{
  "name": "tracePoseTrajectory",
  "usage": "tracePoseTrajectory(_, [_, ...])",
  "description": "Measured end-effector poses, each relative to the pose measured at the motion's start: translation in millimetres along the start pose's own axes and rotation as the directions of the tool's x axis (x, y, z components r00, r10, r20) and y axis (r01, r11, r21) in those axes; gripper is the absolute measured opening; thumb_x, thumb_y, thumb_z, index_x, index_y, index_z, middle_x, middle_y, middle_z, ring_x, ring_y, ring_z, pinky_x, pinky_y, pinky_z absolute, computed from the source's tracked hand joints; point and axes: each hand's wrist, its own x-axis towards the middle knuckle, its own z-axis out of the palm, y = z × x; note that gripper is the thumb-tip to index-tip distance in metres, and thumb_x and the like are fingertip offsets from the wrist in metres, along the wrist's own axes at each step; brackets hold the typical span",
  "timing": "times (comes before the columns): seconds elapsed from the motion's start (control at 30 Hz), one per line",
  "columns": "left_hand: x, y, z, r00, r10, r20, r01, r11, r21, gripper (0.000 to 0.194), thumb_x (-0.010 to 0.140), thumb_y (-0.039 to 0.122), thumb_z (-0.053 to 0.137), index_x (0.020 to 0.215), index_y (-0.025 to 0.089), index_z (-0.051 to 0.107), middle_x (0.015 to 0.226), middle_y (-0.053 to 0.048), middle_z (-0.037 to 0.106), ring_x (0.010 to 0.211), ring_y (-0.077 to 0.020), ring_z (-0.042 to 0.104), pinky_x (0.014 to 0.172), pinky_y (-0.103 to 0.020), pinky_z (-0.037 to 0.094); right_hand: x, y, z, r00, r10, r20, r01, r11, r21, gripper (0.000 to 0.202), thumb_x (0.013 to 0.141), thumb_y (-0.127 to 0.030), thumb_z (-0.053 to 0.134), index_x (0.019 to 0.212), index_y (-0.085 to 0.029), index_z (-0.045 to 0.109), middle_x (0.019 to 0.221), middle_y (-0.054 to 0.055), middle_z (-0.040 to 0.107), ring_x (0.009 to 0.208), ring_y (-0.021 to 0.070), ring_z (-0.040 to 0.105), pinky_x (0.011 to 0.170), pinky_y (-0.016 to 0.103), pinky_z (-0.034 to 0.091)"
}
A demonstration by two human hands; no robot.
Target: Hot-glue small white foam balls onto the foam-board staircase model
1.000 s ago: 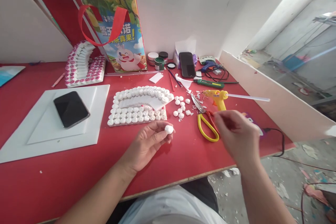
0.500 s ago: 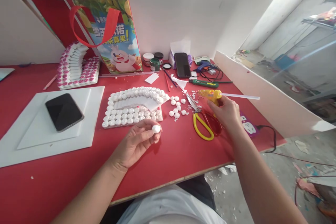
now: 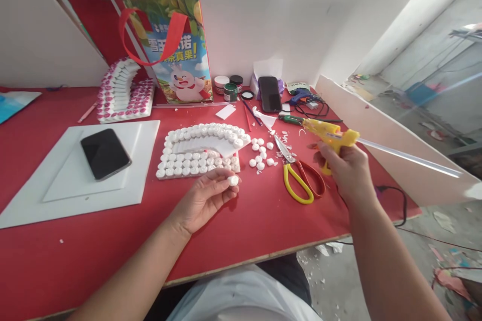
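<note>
Between thumb and fingers, my left hand pinches a small white foam piece over the front of the table. My right hand is wrapped round a yellow glue gun, raised above the table, its nozzle pointing left and a clear glue stick sticking out behind. Beyond my left hand lies a white structure of round swirled pieces with a curved arch. Several loose white pieces lie to its right. Scissors with yellow and red handles rest left of my right hand.
A phone lies on white boards at left. Behind stand a pink-and-white arch piece, a colourful bag, paint jars and a second phone. A green-handled tool, cables and a white panel are at right.
My right hand has lifted the yellow glue gun and brought it up, its glue stick now tilted down to the right. My left hand still holds the white piece. The view has shifted slightly.
</note>
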Motion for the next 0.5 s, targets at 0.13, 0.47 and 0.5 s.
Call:
tracePoseTrajectory(0.13, [1.9, -0.7, 0.5, 0.999, -0.019, -0.027, 0.018, 1.000, -0.022, 0.033, 0.062, 0.019, 0.102, 0.089, 0.016, 0.084, 0.082, -0.004, 0.078, 0.073, -0.0114, 0.075, 0.072, -0.017, 0.063, -33.0, -18.5, -0.3, 0.987, 0.045, 0.155, -0.072, 0.982, 0.173, 0.040, 0.082, -0.056, 0.081, 0.076, -0.017, 0.073, 0.060, 0.001, 0.059, 0.055, 0.0115, 0.050, 0.049, 0.024, 0.038])
tracePoseTrajectory(0.47, [3.4, -1.5, -0.1, 0.999, -0.024, -0.030, 0.022, 0.998, -0.052, 0.037, 0.059, 0.020, 0.104, 0.090, 0.015, 0.084, 0.082, -0.003, 0.081, 0.076, -0.0114, 0.078, 0.077, -0.016, 0.064, -73.1, -21.5, 18.8, 0.851, -0.071, 0.521, 0.112, 0.992, -0.049, 0.055, 0.096, -0.065, 0.063, 0.067, -0.018, 0.062, 0.061, 0.002, 0.060, 0.057, 0.0126, 0.052, 0.052, 0.026, 0.043])
tracePoseTrajectory(0.5, [3.3, -1.0, 0.4, 0.999, -0.023, -0.032, 0.021, 0.998, -0.055, 0.037, 0.059, 0.020, 0.104, 0.090, 0.015, 0.084, 0.081, -0.003, 0.081, 0.076, -0.0115, 0.078, 0.077, -0.016, 0.064, -73.5, -21.9, 19.4, 0.844, -0.073, 0.531, 0.130, 0.989, -0.070, 0.056, 0.097, -0.065, 0.062, 0.066, -0.018, 0.061, 0.061, 0.002, 0.059, 0.056, 0.0125, 0.052, 0.052, 0.026, 0.043])
